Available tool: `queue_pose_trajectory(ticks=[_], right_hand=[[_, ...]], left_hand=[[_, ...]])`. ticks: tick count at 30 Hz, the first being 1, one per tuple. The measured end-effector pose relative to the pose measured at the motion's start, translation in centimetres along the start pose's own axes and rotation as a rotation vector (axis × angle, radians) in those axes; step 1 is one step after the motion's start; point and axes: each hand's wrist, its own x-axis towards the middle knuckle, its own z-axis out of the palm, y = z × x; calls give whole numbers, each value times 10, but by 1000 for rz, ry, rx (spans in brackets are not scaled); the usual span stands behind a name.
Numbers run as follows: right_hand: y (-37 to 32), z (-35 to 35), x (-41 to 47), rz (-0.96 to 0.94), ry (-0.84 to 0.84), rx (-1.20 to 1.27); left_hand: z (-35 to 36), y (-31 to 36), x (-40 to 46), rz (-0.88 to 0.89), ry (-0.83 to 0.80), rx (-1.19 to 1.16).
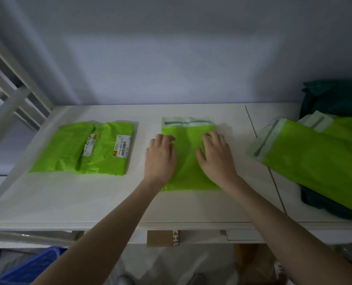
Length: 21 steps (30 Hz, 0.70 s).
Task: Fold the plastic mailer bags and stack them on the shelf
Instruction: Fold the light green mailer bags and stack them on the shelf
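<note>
A lime-green mailer bag (pixel 188 159) lies flat in the middle of the white shelf (pixel 101 202), its pale adhesive flap at the far end. My left hand (pixel 160 156) rests palm down on the bag's left edge, fingers spread. My right hand (pixel 216 156) presses flat on its right half. Neither hand grips anything. To the left lie two folded green mailers (pixel 82 149) with white barcode labels, side by side and overlapping. At the right, a pile of unfolded green mailers (pixel 319 159) lies slanted.
Dark green bags (pixel 335 97) sit under and behind the right pile. A white shelf frame (pixel 12 99) rises at the left. Below the shelf's front edge are a blue crate (pixel 33 268) and cardboard boxes (pixel 162 237). A wall closes the back.
</note>
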Motion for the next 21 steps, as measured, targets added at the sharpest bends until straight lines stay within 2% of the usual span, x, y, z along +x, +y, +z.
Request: queue_pose_trajectory(ticks=[2, 4, 8, 13, 16, 21], right_hand=[[-6, 8, -11, -102, -72, 16], [-9, 17, -22, -156, -155, 4], [-5, 25, -25, -152, -243, -17], [-6, 21, -27, -141, -348, 2], [-6, 23, -30, -120, -356, -18], [-7, 25, -32, -117, -339, -40]], left_hand=[[5, 7, -12, 117, -149, 82], [10, 7, -22, 189, -234, 179], [15, 0, -29, 245, -198, 237], [19, -2, -33, 191, -313, 183], [23, -4, -37, 140, -331, 160], [25, -5, -38, 161, -313, 171]])
